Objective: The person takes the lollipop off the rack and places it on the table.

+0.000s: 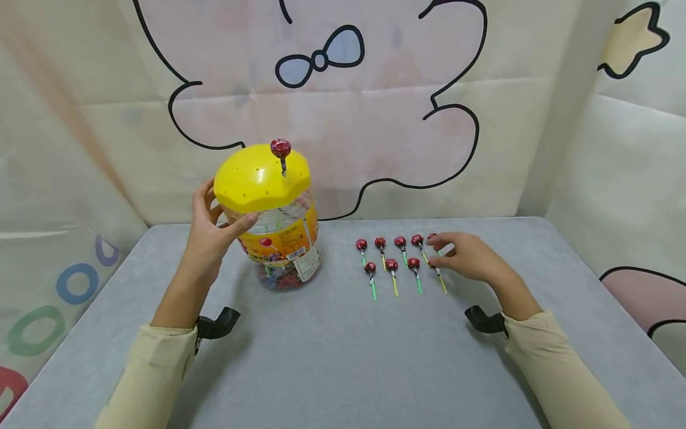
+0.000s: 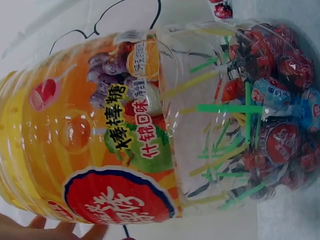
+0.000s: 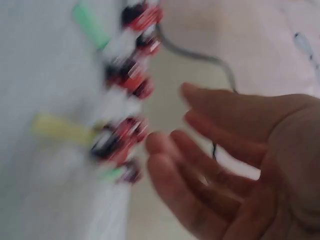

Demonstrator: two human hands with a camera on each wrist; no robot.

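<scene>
My left hand (image 1: 211, 235) grips a clear plastic candy jar (image 1: 284, 238) near its top, thumb in front and fingers round the far side. The jar has a yellow domed lid (image 1: 252, 179) and leans slightly to the left in the head view. One red-wrapped lollipop (image 1: 280, 148) stands upright from the lid. Through the jar's wall, more lollipops (image 2: 280, 142) show heads down in the left wrist view. To the right, my right hand (image 1: 471, 256) hovers at the end of two lollipop rows, fingers apart and holding nothing. Its fingertips overlap the rightmost lollipop (image 1: 432, 236).
Several red lollipops on green and yellow sticks lie in two rows, such as the front-left lollipop (image 1: 370, 268). They rest on a grey table (image 1: 343, 357). A printed cloth (image 1: 386, 143) hangs behind the table, and more cloth hangs at both sides.
</scene>
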